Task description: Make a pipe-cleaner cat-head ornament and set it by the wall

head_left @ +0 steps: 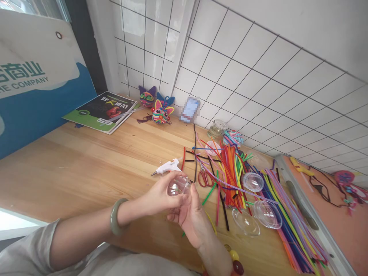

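A clear plastic ball or half shell [178,185] is held up in front of me, over the near part of the wooden table. My left hand [163,194] curls around its left side, thumb and fingers closed on it. From the right, my right hand [191,214] grips the same piece, with the thumb up along its edge and the other fingers partly hidden underneath. Just beyond my hands lies a white glue gun [168,166], its nozzle pointing left. Red-handled scissors [206,178] rest to the right of it.
Bundles of colourful pipe cleaners [230,172] cover the right side, with clear plastic shells [246,222] beside them. Finished animal-face ornaments [161,113], a magazine [103,109], a blurred phone [189,110] and a jar [217,129] stand or lie toward the tiled wall. A yellow glue gun [301,166] lies far right.
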Demonstrator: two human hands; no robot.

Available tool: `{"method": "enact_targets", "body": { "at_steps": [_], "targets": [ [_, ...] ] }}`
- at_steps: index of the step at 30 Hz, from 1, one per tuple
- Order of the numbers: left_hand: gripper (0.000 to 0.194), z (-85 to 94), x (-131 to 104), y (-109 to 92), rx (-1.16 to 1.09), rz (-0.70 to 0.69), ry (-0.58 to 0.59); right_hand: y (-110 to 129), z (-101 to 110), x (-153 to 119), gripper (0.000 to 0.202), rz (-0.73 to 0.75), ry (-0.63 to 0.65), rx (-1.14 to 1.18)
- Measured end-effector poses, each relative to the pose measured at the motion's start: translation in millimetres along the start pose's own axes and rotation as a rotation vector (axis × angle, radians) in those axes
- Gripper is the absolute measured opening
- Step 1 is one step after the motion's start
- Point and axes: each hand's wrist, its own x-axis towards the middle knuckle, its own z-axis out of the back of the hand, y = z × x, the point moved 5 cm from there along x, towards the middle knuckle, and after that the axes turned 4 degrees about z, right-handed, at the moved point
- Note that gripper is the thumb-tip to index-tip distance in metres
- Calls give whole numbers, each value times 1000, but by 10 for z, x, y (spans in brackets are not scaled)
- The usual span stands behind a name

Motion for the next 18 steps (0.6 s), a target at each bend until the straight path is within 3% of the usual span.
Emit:
{"method": "enact_targets", "body": {
  "at_steps": [9,14,18],
  "targets": [
    [49,-80,-71,-100,-28,-32,-37,-17,21,-14,64,69,-30,-120],
    [49,-79,-98,-101,-34,-138,-73,67,42,3,52,339,-57,-248],
    [77,-46,-94,-108,14,-296,56,202,86,-8,59,484,-43,-321]
  ]
}}
